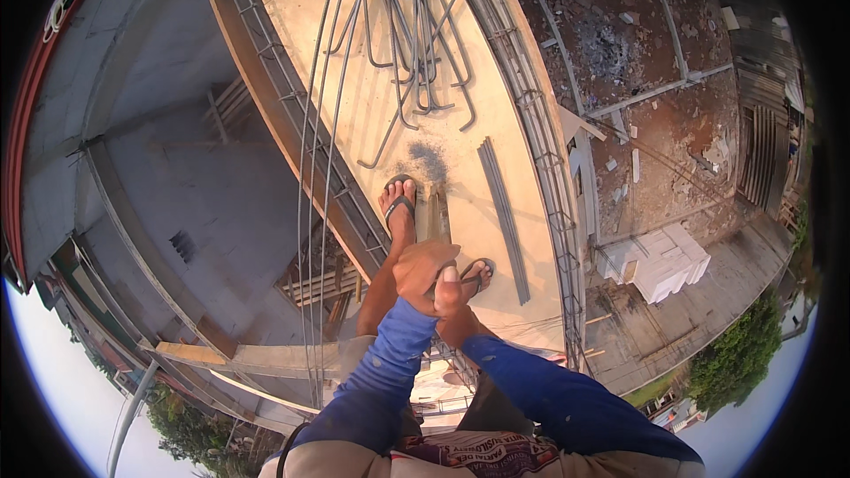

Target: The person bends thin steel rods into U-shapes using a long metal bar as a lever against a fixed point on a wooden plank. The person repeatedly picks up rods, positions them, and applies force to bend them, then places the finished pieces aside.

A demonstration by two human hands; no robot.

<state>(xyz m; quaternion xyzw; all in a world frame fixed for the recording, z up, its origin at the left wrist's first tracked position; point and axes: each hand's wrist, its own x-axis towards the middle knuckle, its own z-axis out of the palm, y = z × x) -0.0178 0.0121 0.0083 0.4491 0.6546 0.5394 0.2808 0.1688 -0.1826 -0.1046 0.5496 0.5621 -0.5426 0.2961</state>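
My left hand (425, 273) and my right hand (453, 312) are closed and pressed together above the plank deck, between my sandalled feet. The left hand's back faces up, and the right thumb points away from me. What they hold, if anything, is hidden by the fingers. Just beyond the hands, a narrow wooden block (432, 217) lies on the pale board (372, 106). Dark grit lies past its far end. Farther away is a loose pile of steel rods (416, 44) with bent ends. To the right lies a bundle of straight steel bars (503, 221).
Steel rebar cages (531, 106) run along both edges of the raised board. Long thin rods (307, 168) cross the left edge. Deep drops lie on both sides, with a grey floor (221, 212) at left and rubble ground (655, 124) at right.
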